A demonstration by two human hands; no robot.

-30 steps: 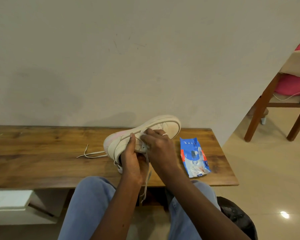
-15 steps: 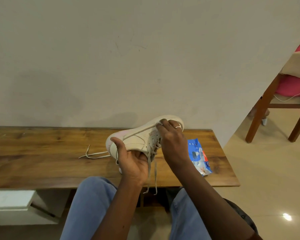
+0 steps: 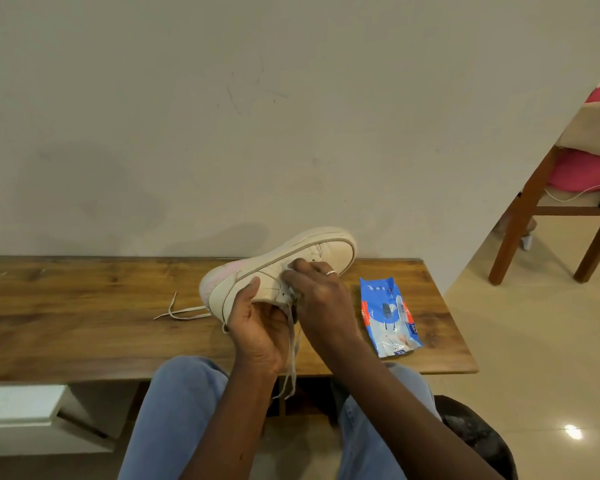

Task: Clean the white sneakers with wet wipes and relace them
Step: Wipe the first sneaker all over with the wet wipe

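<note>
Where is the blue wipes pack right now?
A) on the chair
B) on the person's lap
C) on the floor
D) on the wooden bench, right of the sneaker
D: the wipes pack lies flat on the wooden bench, right of the sneaker that the left hand holds while the right hand pinches its lace.

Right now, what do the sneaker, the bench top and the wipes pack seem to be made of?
Sneaker: probably leather or synthetic, matte off-white, with stitched panels. Bench top: wood, slight sheen, visible grain. Wipes pack: thin glossy plastic film, crinkled.
</note>
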